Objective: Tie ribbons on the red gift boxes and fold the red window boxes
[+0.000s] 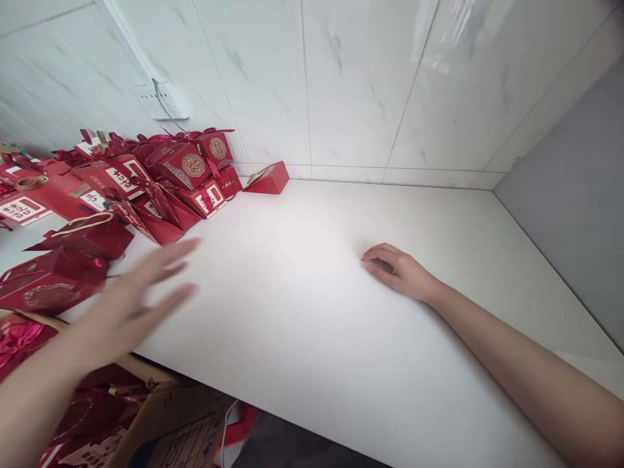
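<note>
Boxes point(181, 166) crowd the table point(292, 292) below a wall socket point(176, 108).

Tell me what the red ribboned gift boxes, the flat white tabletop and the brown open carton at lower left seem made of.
Red ribboned gift boxes: probably smooth, semi-gloss card, judging by crisp folds and gold print.
Flat white tabletop: perhaps laminate, smooth with soft sheen, judging by its even surface.
Brown open carton: likely matte cardboard, from its colour and printing.

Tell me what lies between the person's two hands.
Just white tabletop lies between the left hand and the right hand in the head view.
</note>
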Demonstrator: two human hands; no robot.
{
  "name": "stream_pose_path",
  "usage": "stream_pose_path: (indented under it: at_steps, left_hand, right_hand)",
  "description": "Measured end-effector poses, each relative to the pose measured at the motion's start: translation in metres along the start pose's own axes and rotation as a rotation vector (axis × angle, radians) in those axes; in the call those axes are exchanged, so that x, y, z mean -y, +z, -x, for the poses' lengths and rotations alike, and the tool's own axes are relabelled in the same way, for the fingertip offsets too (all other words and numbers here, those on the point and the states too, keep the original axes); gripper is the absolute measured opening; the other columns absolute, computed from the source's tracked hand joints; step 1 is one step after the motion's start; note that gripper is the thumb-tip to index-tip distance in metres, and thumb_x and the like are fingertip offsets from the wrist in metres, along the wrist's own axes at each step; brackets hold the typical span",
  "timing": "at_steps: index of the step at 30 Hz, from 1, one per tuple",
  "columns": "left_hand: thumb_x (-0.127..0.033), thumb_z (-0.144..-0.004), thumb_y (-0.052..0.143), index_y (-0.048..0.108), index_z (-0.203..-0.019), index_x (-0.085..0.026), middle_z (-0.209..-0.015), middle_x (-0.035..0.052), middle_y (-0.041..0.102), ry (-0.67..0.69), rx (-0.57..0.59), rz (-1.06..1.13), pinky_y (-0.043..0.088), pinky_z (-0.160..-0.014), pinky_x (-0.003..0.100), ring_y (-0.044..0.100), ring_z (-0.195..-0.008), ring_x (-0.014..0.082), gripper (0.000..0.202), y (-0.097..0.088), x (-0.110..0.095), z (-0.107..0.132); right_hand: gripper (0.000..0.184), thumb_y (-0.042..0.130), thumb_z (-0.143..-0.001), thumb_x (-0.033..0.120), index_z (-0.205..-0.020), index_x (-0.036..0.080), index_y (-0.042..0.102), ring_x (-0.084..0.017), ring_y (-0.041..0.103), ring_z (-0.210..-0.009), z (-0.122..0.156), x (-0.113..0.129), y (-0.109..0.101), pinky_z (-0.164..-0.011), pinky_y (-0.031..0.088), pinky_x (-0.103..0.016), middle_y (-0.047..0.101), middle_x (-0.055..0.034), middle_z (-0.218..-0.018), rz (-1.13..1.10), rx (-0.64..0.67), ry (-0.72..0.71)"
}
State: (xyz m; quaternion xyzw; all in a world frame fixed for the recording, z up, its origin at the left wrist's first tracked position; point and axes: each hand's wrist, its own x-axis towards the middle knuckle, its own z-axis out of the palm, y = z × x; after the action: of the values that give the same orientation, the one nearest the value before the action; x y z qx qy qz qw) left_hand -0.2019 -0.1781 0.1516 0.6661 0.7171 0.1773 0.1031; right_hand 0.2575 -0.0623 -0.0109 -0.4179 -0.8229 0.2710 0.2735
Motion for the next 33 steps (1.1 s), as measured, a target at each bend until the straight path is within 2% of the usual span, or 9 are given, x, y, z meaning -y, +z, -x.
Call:
stream_pose_path:
  at_steps: [3, 6, 10, 15, 19, 23, 27, 29, 33]
  left_hand:
    - [-0.068, -0.083, 0.060, 0.042, -0.150, -0.043, -0.160, -0.0056, 0.040, 0.327, 0.451, -0.145, 0.035, -0.123, 0.042, 0.037, -0.149, 0.0280, 0.073, 0.055, -0.029, -0.013]
    - [-0.065, -0.092, 0.047, 0.029, -0.157, -0.035, -0.166, -0.0001, 0.024, 0.482, 0.641, -0.189, 0.027, -0.126, 0.043, 0.025, -0.154, 0.0260, 0.074, 0.108, -0.057, -0.040]
    - [-0.062, -0.096, 0.041, 0.026, -0.159, -0.030, -0.169, 0.0052, 0.013, 0.646, 0.492, -0.135, 0.007, -0.128, 0.056, 0.010, -0.158, 0.0293, 0.072, 0.172, -0.088, -0.068]
    - [-0.060, -0.098, 0.038, 0.032, -0.155, -0.028, -0.168, 0.0081, 0.022, 0.677, 0.346, -0.054, 0.010, -0.129, 0.054, 0.016, -0.157, 0.0268, 0.067, 0.224, -0.128, -0.102]
    - [-0.055, -0.097, 0.043, 0.044, -0.147, -0.023, -0.162, 0.0107, 0.035, 0.700, 0.270, 0.003, 0.020, -0.128, 0.052, 0.030, -0.152, 0.0276, 0.059, 0.239, -0.157, -0.126]
    - [-0.047, -0.096, 0.047, 0.050, -0.141, -0.025, -0.160, 0.0075, 0.038, 0.740, 0.256, 0.099, 0.040, -0.119, 0.044, 0.044, -0.143, 0.0260, 0.050, 0.238, -0.161, -0.138]
    - [-0.037, -0.096, 0.047, 0.047, -0.143, -0.025, -0.163, 0.0082, 0.032, 0.806, 0.123, 0.037, 0.021, -0.128, 0.050, 0.033, -0.150, 0.0256, 0.048, 0.230, -0.143, -0.159]
    - [-0.031, -0.094, 0.051, 0.044, -0.144, -0.023, -0.165, 0.0102, 0.026, 0.708, -0.004, -0.007, 0.011, -0.128, 0.056, 0.023, -0.155, 0.0272, 0.052, 0.226, -0.131, -0.175]
    - [-0.035, -0.087, 0.064, 0.028, -0.153, -0.017, -0.169, 0.0177, 0.006, 0.301, -0.311, 0.083, 0.015, -0.127, 0.057, 0.012, -0.157, 0.0313, 0.077, 0.216, -0.102, -0.216]
  right_hand:
    - [0.030, 0.050, -0.099, 0.046, -0.115, 0.027, 0.065, -0.026, 0.066, -0.104, 0.000, -0.001, 0.000, -0.080, 0.058, -0.039, 0.063, -0.0105, -0.125, 0.001, -0.009, -0.028]
    - [0.028, 0.050, -0.099, 0.043, -0.116, 0.026, 0.065, -0.025, 0.066, -0.102, -0.001, -0.001, -0.001, -0.080, 0.058, -0.040, 0.063, -0.0103, -0.124, 0.007, -0.011, -0.046]
    - [0.027, 0.050, -0.099, 0.041, -0.115, 0.026, 0.065, -0.025, 0.066, -0.101, -0.003, 0.000, -0.002, -0.083, 0.059, -0.041, 0.064, -0.0103, -0.122, 0.005, -0.023, -0.069]
    - [0.025, 0.051, -0.099, 0.037, -0.115, 0.025, 0.065, -0.025, 0.066, -0.104, -0.006, 0.002, -0.002, -0.085, 0.059, -0.041, 0.065, -0.0104, -0.119, -0.003, -0.040, -0.093]
    - [0.022, 0.049, -0.100, 0.034, -0.112, 0.026, 0.066, -0.025, 0.065, -0.104, -0.008, 0.003, -0.002, -0.081, 0.059, -0.040, 0.066, -0.0094, -0.115, -0.014, -0.090, -0.090]
    - [0.020, 0.050, -0.100, 0.033, -0.110, 0.027, 0.066, -0.026, 0.064, -0.110, -0.010, 0.002, -0.002, -0.087, 0.058, -0.043, 0.065, -0.0090, -0.120, 0.010, -0.158, -0.056]
    - [0.022, 0.052, -0.098, 0.034, -0.116, 0.026, 0.062, -0.031, 0.059, -0.123, -0.011, -0.004, 0.001, -0.100, 0.052, -0.052, 0.060, -0.0108, -0.135, 0.107, -0.211, 0.033]
    - [0.026, 0.053, -0.097, 0.034, -0.120, 0.025, 0.060, -0.032, 0.057, -0.128, -0.011, -0.007, 0.003, -0.104, 0.049, -0.056, 0.058, -0.0123, -0.140, 0.150, -0.199, 0.074]
    - [0.029, 0.052, -0.098, 0.034, -0.124, 0.024, 0.059, -0.032, 0.054, -0.134, -0.010, -0.007, 0.003, -0.111, 0.044, -0.056, 0.058, -0.0116, -0.143, 0.187, -0.125, 0.056]
